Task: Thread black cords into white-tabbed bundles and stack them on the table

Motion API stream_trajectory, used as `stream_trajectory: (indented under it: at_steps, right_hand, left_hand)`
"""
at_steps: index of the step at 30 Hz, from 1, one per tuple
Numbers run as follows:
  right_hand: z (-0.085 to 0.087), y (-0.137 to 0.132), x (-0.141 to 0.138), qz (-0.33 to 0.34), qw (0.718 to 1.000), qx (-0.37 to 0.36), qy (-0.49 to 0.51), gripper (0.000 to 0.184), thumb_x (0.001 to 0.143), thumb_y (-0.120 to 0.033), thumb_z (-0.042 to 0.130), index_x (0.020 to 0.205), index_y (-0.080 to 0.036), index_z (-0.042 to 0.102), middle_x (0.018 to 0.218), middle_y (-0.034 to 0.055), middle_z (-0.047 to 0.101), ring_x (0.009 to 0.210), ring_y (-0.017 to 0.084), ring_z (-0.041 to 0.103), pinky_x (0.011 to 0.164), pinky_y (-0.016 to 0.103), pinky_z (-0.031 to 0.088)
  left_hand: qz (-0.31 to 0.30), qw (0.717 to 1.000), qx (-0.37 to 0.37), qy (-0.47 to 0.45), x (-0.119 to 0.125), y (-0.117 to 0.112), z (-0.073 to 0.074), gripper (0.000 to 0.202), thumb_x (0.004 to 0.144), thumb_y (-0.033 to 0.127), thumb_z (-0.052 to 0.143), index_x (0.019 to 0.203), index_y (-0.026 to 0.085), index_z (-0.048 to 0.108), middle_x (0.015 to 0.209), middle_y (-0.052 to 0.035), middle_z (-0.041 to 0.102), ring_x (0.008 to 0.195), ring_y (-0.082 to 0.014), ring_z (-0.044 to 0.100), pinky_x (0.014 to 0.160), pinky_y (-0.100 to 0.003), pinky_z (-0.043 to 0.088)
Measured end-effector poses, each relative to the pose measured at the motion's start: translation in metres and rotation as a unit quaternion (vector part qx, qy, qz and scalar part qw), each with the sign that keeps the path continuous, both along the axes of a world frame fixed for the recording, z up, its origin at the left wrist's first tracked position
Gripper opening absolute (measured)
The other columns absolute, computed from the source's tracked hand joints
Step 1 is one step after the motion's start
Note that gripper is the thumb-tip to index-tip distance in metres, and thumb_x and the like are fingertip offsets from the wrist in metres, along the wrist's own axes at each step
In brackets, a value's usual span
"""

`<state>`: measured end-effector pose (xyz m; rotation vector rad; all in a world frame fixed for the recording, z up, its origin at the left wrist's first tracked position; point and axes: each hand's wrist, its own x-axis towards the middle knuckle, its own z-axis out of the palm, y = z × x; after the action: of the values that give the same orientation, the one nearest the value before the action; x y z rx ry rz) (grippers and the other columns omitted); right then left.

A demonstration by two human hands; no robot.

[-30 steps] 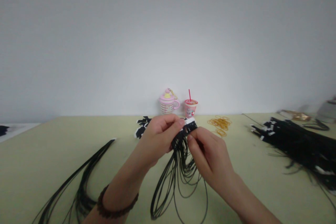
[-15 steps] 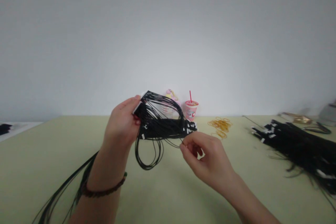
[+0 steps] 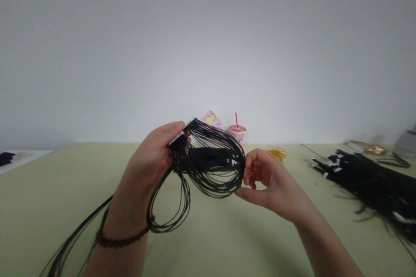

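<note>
Head view shows the bundle of black cords [image 3: 208, 166] held crosswise above the desk [image 3: 48, 190], left hand [image 3: 152, 160] clamping its tagged end, right hand [image 3: 269, 177] apparently pinching the looped end.

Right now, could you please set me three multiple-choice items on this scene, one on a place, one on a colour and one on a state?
1. Where do the yellow rubber bands lie?
A. on the table beyond the right hand
B. round the left wrist
C. on the big pile of cords

2. What colour are the cords in the bundle of cords?
A. white
B. black
C. red

3. How is the bundle held?
A. it lies flat on the table
B. one hand dangles it
C. both hands hold it up, folded into loops

Answers: 1 A, they show on the table just past the right hand. 2 B, the strands are black. 3 C, the left hand grips one end and the right hand pinches the loops, clear of the table.
</note>
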<state>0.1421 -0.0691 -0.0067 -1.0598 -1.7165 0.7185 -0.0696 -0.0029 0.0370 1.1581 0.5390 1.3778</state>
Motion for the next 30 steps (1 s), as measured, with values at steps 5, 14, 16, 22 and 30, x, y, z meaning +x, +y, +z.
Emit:
stream_trajectory:
  at_steps: [5, 14, 16, 22, 30]
  right_hand:
    - [0.002, -0.002, 0.016, -0.04, 0.997, 0.027, -0.058, 0.041, 0.064, -0.029, 0.075, 0.089, -0.021, 0.045, 0.082, -0.0028, 0.049, 0.072, 0.01, 0.048, 0.064, 0.024, 0.042]
    - [-0.007, 0.008, -0.007, -0.064, 0.979, 0.065, -0.182, 0.017, 0.076, -0.026, 0.064, 0.092, -0.02, 0.065, 0.082, 0.0009, 0.066, 0.072, 0.014, 0.056, 0.067, 0.028, 0.042]
    - [-0.003, 0.007, -0.001, -0.074, 0.979, 0.083, -0.169, 0.012, 0.077, -0.028, 0.063, 0.085, -0.018, 0.066, 0.076, 0.0007, 0.065, 0.069, 0.014, 0.056, 0.064, 0.026, 0.042]
    - [0.008, 0.006, 0.028, -0.08, 0.993, 0.071, -0.053, 0.022, 0.083, -0.035, 0.056, 0.074, -0.015, 0.06, 0.07, 0.0021, 0.06, 0.066, 0.012, 0.054, 0.06, 0.023, 0.043]
    - [-0.016, 0.024, 0.005, -0.054, 0.996, 0.041, -0.064, 0.044, 0.075, -0.033, 0.064, 0.116, -0.021, 0.055, 0.119, 0.0092, 0.058, 0.105, 0.02, 0.055, 0.083, 0.035, 0.048]
  left_hand:
    - [-0.025, 0.971, 0.049, 0.235, 0.001, -0.004, -0.004, 0.019, 0.075, 0.028, 0.062, 0.062, 0.014, 0.059, 0.052, 0.004, 0.046, 0.044, -0.0044, 0.039, 0.04, -0.014, 0.03]
    - [-0.111, 0.871, 0.162, 0.45, 0.023, -0.003, -0.015, 0.03, 0.082, 0.042, 0.051, 0.071, 0.016, 0.062, 0.051, 0.0048, 0.04, 0.044, -0.0061, 0.033, 0.038, -0.016, 0.021]
    - [-0.088, 0.89, 0.127, 0.429, 0.018, 0.001, -0.014, 0.03, 0.081, 0.044, 0.051, 0.073, 0.017, 0.063, 0.051, 0.0054, 0.038, 0.042, -0.0058, 0.031, 0.038, -0.016, 0.021]
    - [0.04, 0.928, 0.086, 0.36, -0.002, 0.012, -0.013, 0.029, 0.081, 0.043, 0.051, 0.07, 0.017, 0.059, 0.049, 0.0048, 0.039, 0.043, -0.0075, 0.032, 0.04, -0.017, 0.023]
    - [0.006, 0.878, 0.208, 0.431, 0.013, 0.0, -0.007, 0.031, 0.084, 0.039, 0.048, 0.064, 0.017, 0.058, 0.052, 0.0043, 0.04, 0.049, -0.0082, 0.034, 0.045, -0.018, 0.025]
